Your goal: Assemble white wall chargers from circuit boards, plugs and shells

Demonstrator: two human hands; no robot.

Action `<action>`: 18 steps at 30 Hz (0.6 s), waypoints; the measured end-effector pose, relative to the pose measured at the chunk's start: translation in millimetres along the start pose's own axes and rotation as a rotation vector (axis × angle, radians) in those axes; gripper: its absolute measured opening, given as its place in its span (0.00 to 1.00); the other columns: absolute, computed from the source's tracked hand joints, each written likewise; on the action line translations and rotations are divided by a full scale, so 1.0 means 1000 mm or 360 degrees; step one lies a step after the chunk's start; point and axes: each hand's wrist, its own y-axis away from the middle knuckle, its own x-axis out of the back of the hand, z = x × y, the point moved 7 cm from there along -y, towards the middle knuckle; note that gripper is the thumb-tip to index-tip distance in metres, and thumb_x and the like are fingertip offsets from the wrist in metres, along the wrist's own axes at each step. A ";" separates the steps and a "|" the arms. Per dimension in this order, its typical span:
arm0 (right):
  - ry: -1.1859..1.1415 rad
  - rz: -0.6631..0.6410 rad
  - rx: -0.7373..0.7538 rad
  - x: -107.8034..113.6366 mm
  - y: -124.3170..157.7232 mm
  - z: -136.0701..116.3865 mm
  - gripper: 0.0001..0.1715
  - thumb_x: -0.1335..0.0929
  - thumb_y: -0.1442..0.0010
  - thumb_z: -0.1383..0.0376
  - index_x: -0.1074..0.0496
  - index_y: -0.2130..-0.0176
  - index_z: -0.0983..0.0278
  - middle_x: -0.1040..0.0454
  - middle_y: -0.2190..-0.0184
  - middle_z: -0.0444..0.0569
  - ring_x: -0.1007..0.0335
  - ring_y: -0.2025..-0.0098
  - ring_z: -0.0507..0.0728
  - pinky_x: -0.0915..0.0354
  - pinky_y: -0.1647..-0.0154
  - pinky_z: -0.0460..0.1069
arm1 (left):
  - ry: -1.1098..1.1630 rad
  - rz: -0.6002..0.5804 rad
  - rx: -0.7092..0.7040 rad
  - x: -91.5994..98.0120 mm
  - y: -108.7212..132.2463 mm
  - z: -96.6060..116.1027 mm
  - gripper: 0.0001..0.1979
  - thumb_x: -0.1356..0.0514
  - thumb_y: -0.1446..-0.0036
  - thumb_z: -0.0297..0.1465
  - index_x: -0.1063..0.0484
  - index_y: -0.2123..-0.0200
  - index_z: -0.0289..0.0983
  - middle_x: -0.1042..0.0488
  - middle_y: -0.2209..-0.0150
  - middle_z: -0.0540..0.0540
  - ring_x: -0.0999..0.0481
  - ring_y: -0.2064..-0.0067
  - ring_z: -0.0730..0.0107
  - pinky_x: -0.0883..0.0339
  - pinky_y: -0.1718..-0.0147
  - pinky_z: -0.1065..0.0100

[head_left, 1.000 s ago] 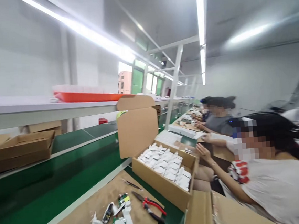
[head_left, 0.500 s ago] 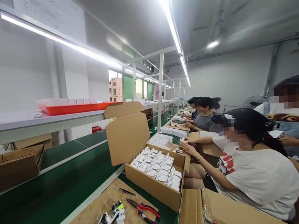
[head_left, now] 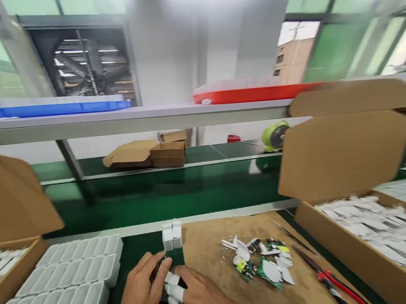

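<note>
White casings (head_left: pixel 65 275) lie in rows left of the fingers of the left hand (head_left: pixel 139 288), which curl, any grasp indeterminable. Two white blocks (head_left: pixel 172 236) just beyond these fingertips could topple if brushed. The right hand (head_left: pixel 203 292) bends its fingers inward, contents likewise hidden.

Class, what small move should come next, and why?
Probably the left hand should reach slightly forward to the two white blocks, if it is free: they stand just ahead of it, beside the brown sheet. Whether it already holds something is unclear.
</note>
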 end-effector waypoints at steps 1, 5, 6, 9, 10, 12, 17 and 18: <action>-0.0049 0.0049 -0.0002 0.003 0.002 0.001 0.26 0.29 0.41 0.71 0.23 0.44 0.60 0.23 0.47 0.55 0.21 0.53 0.61 0.21 0.50 0.52 | 0.0047 0.0022 0.0102 0.004 0.001 -0.004 0.23 0.45 0.25 0.49 0.17 0.47 0.41 0.18 0.66 0.47 0.16 0.68 0.64 0.19 0.67 0.68; -0.0188 0.0222 0.0084 0.024 0.003 -0.005 0.35 0.34 0.39 0.76 0.29 0.36 0.56 0.24 0.45 0.53 0.22 0.49 0.59 0.23 0.45 0.50 | 0.0213 0.0243 0.0420 0.021 0.016 -0.025 0.26 0.49 0.24 0.49 0.19 0.43 0.39 0.21 0.66 0.48 0.20 0.69 0.65 0.20 0.68 0.65; -0.0208 0.0276 0.0100 0.029 0.001 -0.006 0.36 0.35 0.38 0.76 0.31 0.34 0.56 0.25 0.43 0.54 0.22 0.48 0.59 0.23 0.44 0.50 | 0.0253 0.0288 0.0457 0.023 0.020 -0.029 0.27 0.48 0.24 0.50 0.19 0.43 0.38 0.22 0.67 0.48 0.21 0.70 0.66 0.21 0.70 0.66; -0.0256 0.0296 0.0047 0.033 -0.004 -0.003 0.36 0.36 0.36 0.77 0.32 0.33 0.57 0.27 0.40 0.56 0.24 0.43 0.60 0.25 0.40 0.53 | 0.0360 0.0402 0.0457 0.025 0.028 -0.037 0.24 0.47 0.24 0.48 0.20 0.43 0.38 0.22 0.64 0.46 0.22 0.71 0.67 0.22 0.71 0.67; -0.0260 0.0247 0.0029 0.029 -0.006 -0.002 0.35 0.36 0.36 0.77 0.31 0.34 0.57 0.27 0.41 0.56 0.24 0.43 0.61 0.25 0.40 0.53 | 0.0369 0.0449 0.0420 0.026 0.029 -0.036 0.23 0.47 0.23 0.46 0.20 0.43 0.39 0.21 0.61 0.45 0.22 0.69 0.67 0.22 0.69 0.66; -0.0259 0.0131 0.0019 0.018 -0.008 -0.001 0.30 0.35 0.37 0.78 0.27 0.40 0.59 0.25 0.45 0.55 0.24 0.46 0.61 0.24 0.42 0.55 | 0.0348 0.0485 0.0287 0.026 0.028 -0.030 0.19 0.47 0.22 0.42 0.20 0.42 0.41 0.21 0.56 0.43 0.20 0.64 0.66 0.20 0.64 0.66; -0.0247 0.0128 0.0030 0.007 -0.007 0.002 0.22 0.35 0.36 0.77 0.25 0.47 0.61 0.24 0.49 0.55 0.25 0.49 0.62 0.23 0.46 0.55 | 0.0263 0.0211 -0.0110 0.015 0.025 -0.005 0.17 0.45 0.23 0.33 0.21 0.39 0.43 0.22 0.47 0.39 0.18 0.48 0.58 0.19 0.50 0.62; -0.0239 0.0143 0.0036 0.008 -0.007 0.002 0.23 0.35 0.36 0.77 0.25 0.45 0.60 0.25 0.48 0.55 0.25 0.49 0.61 0.23 0.46 0.54 | 0.0243 0.0185 -0.0158 0.015 0.025 -0.002 0.17 0.44 0.24 0.32 0.22 0.38 0.43 0.23 0.45 0.38 0.19 0.45 0.57 0.20 0.48 0.61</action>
